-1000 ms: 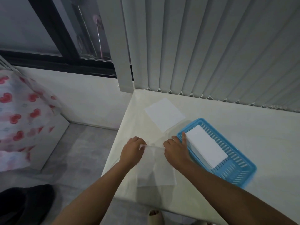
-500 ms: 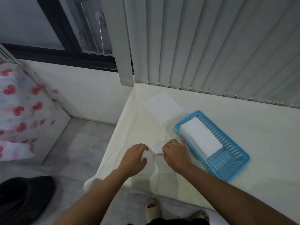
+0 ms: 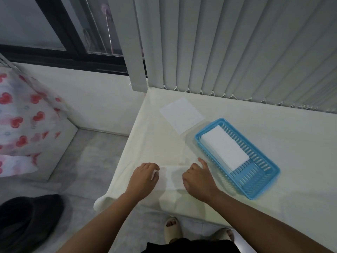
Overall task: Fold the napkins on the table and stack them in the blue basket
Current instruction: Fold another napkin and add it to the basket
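Observation:
A thin white napkin point(image 3: 170, 178), folded over, lies flat near the table's front left edge. My left hand point(image 3: 145, 177) presses on its left end and my right hand point(image 3: 197, 177) presses on its right end, fingers curled down onto it. An unfolded white napkin point(image 3: 182, 115) lies flat at the table's back left. To the right stands the blue basket point(image 3: 262, 181) at an angle, with a stack of folded white napkins point(image 3: 225, 147) in its far half.
The table point(image 3: 273, 128) is covered by a cream cloth and its left edge drops to a grey floor. Vertical blinds point(image 3: 237, 42) hang along the back. A heart-print fabric point(image 3: 21, 125) and a dark object point(image 3: 27, 223) lie at the left. Sandalled feet show below.
The napkin under my hands has been folded over toward me and now lies as a shorter strip. Both hands have moved apart to its ends and pressed down.

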Demonstrator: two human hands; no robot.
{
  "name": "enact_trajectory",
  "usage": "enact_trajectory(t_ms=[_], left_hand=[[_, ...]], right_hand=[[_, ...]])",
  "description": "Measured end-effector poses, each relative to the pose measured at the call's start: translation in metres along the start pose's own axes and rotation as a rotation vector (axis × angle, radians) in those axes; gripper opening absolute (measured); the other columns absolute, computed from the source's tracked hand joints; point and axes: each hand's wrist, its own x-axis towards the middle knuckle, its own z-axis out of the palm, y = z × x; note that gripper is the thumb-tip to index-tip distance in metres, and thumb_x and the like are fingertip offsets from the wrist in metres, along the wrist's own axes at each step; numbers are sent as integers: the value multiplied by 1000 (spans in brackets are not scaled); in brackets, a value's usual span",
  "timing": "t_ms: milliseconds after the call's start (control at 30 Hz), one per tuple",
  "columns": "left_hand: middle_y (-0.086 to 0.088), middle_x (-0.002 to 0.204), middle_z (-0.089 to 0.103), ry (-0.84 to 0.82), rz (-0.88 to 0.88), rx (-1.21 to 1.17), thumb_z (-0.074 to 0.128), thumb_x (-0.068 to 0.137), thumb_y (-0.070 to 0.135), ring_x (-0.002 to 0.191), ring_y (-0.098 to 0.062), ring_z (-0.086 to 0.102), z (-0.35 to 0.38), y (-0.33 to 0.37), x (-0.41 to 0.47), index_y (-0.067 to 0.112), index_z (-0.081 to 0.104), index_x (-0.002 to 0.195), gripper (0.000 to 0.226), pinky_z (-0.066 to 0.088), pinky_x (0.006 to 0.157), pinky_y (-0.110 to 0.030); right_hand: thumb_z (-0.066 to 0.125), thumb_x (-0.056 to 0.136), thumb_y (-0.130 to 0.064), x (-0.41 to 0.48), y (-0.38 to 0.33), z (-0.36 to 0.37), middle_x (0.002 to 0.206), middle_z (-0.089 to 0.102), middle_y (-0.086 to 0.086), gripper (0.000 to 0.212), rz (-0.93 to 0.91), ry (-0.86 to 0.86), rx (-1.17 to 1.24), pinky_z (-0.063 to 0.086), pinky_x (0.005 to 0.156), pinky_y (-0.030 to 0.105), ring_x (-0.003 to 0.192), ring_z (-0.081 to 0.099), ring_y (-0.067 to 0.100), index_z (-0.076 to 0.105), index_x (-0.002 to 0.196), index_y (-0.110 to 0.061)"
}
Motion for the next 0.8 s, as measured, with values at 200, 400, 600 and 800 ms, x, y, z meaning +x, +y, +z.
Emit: enact_trajectory(t_ms=[200,400,600,800], left_hand=[[4,108,67,59,5,50,48,93,30,97,-18,63,7,18,26,20,62,110,24,52,78,-30],[3,111,64,-204,-165,34,52,91,36,103,-19,60,7,29,47,24,53,120,32,50,84,-32],[1,108,63,-412,-148,128,56,88,34,103,-20,58,2,41,63,19,59,102,21,45,79,-31],[-2,88,59,-401,-197,-18,54,85,20,79,-21,51,-14,51,74,22,43,83,11,41,65,-30]], right_hand=[[54,81,-30,5,-7,10,106,72,-5,30,118,32,154,42,104,42,100,66,16,69,106,-23],[34,83,-41,-6,-4,22,128,65,1,55,206,-267,102,45,97,52,115,63,26,64,124,-19],[32,90,-40,-4,-3,24,151,40,2,57,197,-238,130,28,110,54,133,45,32,42,143,-21],[38,95,-29,-4,5,2,155,30,4,54,282,-239,268,25,113,44,137,33,27,29,147,-19]])
